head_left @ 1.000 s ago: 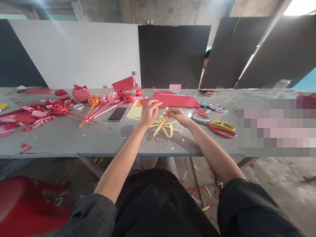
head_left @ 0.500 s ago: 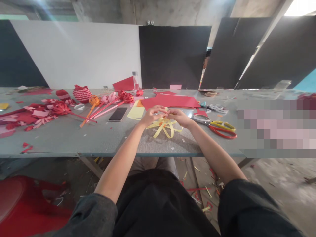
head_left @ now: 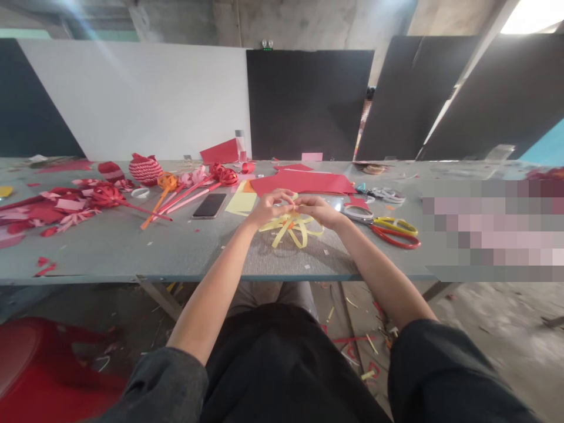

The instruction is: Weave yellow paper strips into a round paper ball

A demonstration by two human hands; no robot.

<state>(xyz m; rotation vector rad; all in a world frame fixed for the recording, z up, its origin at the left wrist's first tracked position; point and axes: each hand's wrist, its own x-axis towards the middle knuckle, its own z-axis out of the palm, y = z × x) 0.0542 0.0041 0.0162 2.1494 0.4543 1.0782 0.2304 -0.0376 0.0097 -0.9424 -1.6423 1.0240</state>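
Over the middle of the table, my left hand (head_left: 274, 207) and my right hand (head_left: 318, 210) meet with their fingertips pinched together. Between and below them is a flower shape of looped yellow paper strips (head_left: 300, 236), with a bit of orange at its centre. Both hands are closed on its upper strips, though the fingers partly hide what they pinch. The yellow loops spread out just above the table. Behind the hands lie red paper sheets (head_left: 304, 182), and yellow paper (head_left: 241, 201) lies to the left of them.
Scissors with red and yellow handles (head_left: 396, 237) lie right of my right arm, near a pair with a white handle (head_left: 359, 214). A phone (head_left: 210, 206) rests on the left. Beyond it are paper flowers on stems (head_left: 185, 197) and a red woven basket (head_left: 145, 170). A red stool (head_left: 39, 364) stands lower left.
My fingers have shifted slightly around the top of the yellow strips. The hands and the paper flower stay in nearly the same place, and the camera view has tilted a little.
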